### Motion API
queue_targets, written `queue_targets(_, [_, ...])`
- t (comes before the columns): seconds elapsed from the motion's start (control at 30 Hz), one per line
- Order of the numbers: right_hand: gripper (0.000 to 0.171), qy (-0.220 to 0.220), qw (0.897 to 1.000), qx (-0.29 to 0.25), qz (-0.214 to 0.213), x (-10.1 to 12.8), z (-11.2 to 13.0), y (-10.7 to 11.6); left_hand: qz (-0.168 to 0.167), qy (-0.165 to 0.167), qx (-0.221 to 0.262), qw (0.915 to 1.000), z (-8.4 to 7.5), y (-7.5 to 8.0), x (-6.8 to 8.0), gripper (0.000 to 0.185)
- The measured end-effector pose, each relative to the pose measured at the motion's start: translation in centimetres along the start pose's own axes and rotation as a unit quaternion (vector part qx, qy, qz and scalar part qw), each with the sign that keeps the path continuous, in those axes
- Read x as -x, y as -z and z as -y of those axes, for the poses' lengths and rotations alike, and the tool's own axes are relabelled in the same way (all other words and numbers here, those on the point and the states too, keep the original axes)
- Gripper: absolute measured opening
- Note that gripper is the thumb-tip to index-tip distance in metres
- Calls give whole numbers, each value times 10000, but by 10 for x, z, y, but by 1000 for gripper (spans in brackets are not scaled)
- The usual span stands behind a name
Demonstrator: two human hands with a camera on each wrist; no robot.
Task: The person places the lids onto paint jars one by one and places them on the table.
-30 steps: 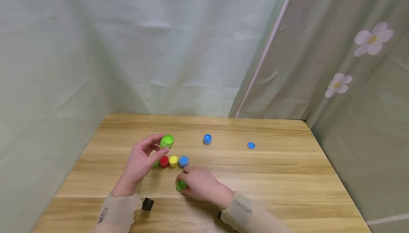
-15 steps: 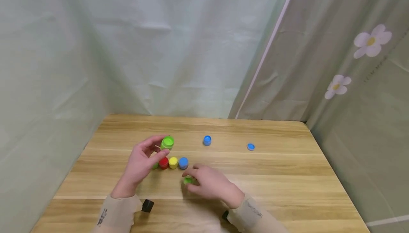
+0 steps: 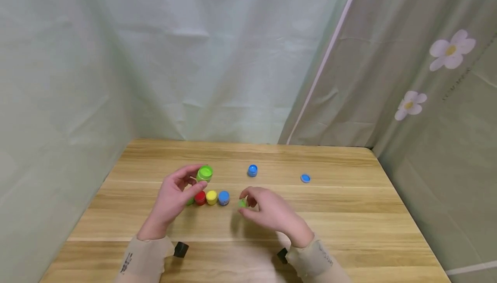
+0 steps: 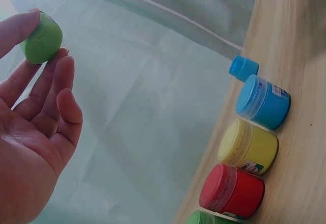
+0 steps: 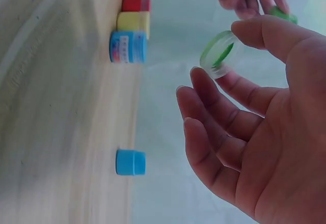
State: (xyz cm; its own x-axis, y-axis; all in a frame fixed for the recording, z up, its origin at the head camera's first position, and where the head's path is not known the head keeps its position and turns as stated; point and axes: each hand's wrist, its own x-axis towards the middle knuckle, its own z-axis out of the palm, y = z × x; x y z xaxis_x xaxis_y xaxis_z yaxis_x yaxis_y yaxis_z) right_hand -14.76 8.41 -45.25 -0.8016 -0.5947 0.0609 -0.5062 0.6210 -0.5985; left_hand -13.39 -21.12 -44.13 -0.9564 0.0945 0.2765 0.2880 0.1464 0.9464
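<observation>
My left hand point(image 3: 195, 178) is raised over the table and pinches a green cap point(image 3: 204, 173) between thumb and fingers; the left wrist view shows the same green cap point(image 4: 43, 38) at the fingertips. My right hand point(image 3: 248, 202) holds a small clear pot with green inside point(image 3: 242, 203) just right of the row, and the right wrist view shows this pot point(image 5: 221, 53) between thumb and fingers. On the table stands a row of small pots: green point(image 3: 189, 201), partly hidden behind my left hand, red point(image 3: 199, 197), yellow point(image 3: 211, 197) and blue point(image 3: 223, 198).
Farther back stands a lone blue pot point(image 3: 252, 170), with a loose blue lid point(image 3: 305, 178) to its right. The wooden table point(image 3: 349, 214) is walled by curtains on the left, back and right. Black wrist cameras point(image 3: 180, 249) sit at my cuffs.
My right hand has lifted the green pot off the table near the front and carried it up and to the right. My left hand has kept the green cap almost still.
</observation>
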Motion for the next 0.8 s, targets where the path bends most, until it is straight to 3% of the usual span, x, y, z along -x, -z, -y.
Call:
queue_targets(0.3, [24, -220, 9985, -286, -409, 7, -5, 13, 36, -58, 16, 10000, 1, -1, -1, 39])
queue_targets(0.53, [39, -250, 9972, -363, -610, 11, -9, 18, 51, -9, -32, 10000, 0, -2, -1, 39])
queue_targets(0.8, [27, -182, 9939, -504, -966, 13, -10, 23, 64, -79, -79, 9999, 0, -5, -1, 38])
